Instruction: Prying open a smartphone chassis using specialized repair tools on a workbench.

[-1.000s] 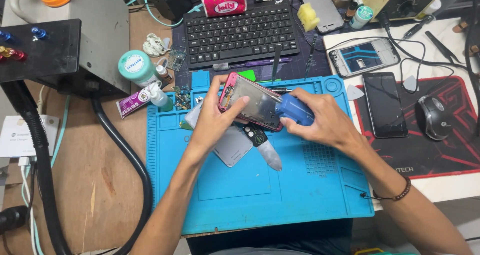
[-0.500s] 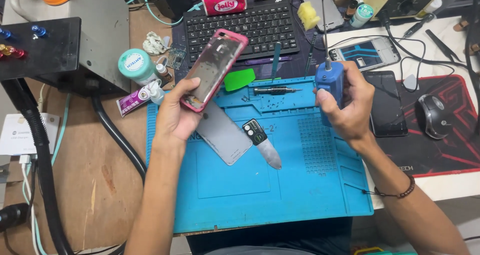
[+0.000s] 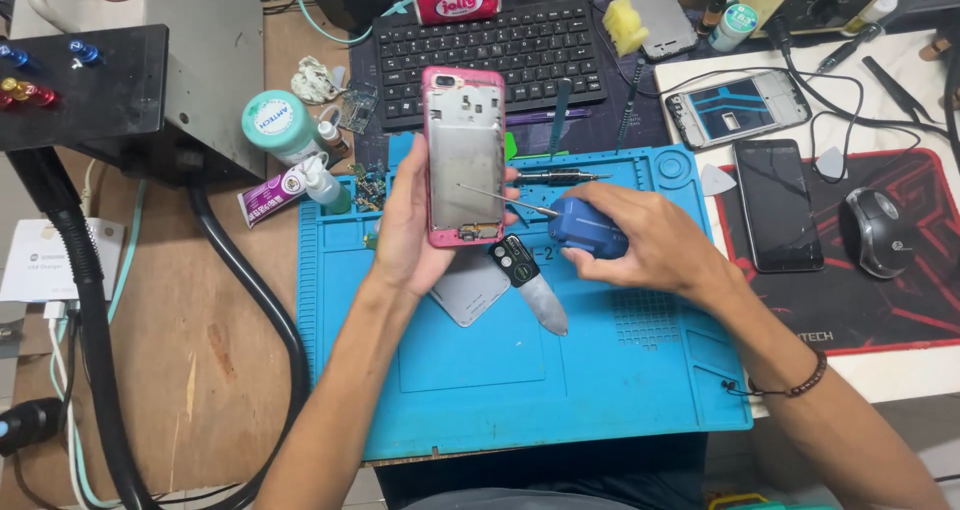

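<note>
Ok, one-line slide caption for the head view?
Left hand holds pink-framed phone; right hand aims blue-handled screwdriver at it.

Both forearms are bare, without sleeves. The right hand (image 3: 650, 245) has a thin dark bead bracelet (image 3: 795, 382) around the wrist. The left hand (image 3: 410, 230) wears nothing.

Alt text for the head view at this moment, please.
The left hand holds up an opened pink-framed phone, while the right hand points a blue-handled screwdriver at its metal inside. Both are above a blue work mat, with a keyboard behind.
</note>
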